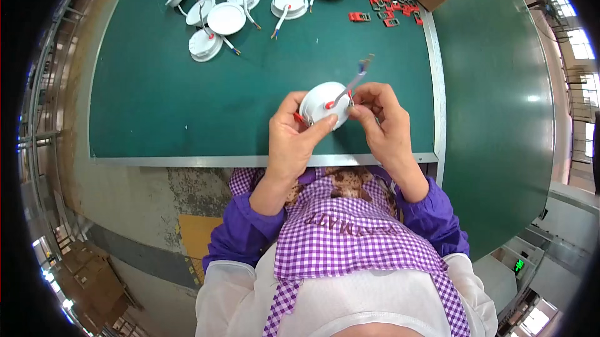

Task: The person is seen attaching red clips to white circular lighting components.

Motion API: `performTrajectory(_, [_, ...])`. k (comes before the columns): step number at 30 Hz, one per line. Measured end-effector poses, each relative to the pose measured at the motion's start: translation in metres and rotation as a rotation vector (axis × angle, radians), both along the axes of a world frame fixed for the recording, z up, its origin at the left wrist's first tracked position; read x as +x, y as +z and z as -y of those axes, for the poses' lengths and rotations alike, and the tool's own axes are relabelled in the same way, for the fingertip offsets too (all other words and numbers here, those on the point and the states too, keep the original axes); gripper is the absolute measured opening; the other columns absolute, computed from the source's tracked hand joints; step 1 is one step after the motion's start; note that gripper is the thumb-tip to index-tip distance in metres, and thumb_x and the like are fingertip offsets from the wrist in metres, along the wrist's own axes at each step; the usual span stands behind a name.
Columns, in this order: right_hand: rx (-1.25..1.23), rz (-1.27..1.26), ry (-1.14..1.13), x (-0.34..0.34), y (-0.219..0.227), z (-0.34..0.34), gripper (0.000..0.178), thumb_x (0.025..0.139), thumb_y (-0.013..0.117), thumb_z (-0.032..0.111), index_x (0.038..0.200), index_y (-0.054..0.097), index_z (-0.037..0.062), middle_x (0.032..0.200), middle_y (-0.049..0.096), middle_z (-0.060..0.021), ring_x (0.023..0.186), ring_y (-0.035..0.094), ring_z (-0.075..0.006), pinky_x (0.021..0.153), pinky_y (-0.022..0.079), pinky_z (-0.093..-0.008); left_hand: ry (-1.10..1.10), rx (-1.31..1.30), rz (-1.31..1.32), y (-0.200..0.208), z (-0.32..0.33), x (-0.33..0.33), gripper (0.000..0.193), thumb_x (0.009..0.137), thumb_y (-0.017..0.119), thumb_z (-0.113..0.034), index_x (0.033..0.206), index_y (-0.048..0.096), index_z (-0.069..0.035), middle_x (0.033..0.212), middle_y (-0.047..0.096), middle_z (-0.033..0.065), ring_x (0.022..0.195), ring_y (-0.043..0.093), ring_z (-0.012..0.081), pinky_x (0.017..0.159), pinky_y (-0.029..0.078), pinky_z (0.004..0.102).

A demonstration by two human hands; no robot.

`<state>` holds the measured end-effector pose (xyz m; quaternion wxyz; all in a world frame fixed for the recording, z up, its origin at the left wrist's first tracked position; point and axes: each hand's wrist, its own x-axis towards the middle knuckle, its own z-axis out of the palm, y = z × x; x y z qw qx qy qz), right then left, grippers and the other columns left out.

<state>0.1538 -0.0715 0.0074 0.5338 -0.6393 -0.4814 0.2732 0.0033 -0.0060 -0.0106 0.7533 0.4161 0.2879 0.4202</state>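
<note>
L hand (292,140) & R hand (382,123) both clenched on white lamp (325,104); red clip (329,104) may pop off if R slips.

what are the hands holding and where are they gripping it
Both hold one round white lamp. The left hand grips its lower-left rim, thumb across the edge. The right hand pinches its right side, where the wire comes out.

A green-topped workbench (187,99) carries white round lamp housings (226,18) and scattered red clips (382,6).
</note>
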Motion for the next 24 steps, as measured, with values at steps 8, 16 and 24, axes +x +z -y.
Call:
performTrajectory(8, [-0.252, -0.271, 0.161, 0.023, 0.025, 0.005, 0.045, 0.085, 0.073, 0.000, 0.126, 0.054, -0.0050, 0.112, 0.066, -0.0130, 0.090, 0.068, -0.0144, 0.079, 0.055, -0.0268, -0.109, 0.085, -0.041, 0.012, 0.002, -0.001, 0.026, 0.084, 0.073, 0.004, 0.107, 0.060, 0.000, 0.098, 0.066, 0.0037, 0.090, 0.062, 0.0083, 0.079, 0.052, 0.0249])
performTrajectory(16, [-0.414, -0.531, 0.240, 0.048, 0.027, -0.010, 0.038, 0.083, 0.076, 0.002, 0.116, 0.060, -0.0041, 0.100, 0.069, -0.0094, 0.082, 0.067, -0.0139, 0.069, 0.055, -0.0261, -0.164, -0.028, -0.010, 0.001, 0.000, 0.007, 0.033, 0.084, 0.073, 0.001, 0.114, 0.058, 0.001, 0.102, 0.065, 0.0039, 0.094, 0.062, 0.0090, 0.082, 0.052, 0.0257])
performTrajectory(24, [0.207, -0.345, 0.038, 0.158, 0.074, -0.080, 0.035, 0.091, 0.069, 0.015, 0.119, 0.061, -0.0034, 0.096, 0.069, -0.0102, 0.078, 0.068, -0.0167, 0.067, 0.054, -0.0272, 0.067, 0.022, -0.241, -0.030, -0.091, 0.016, 0.070, 0.090, 0.069, -0.011, 0.146, 0.030, 0.003, 0.117, 0.061, 0.0133, 0.093, 0.066, 0.0198, 0.084, 0.055, 0.0350])
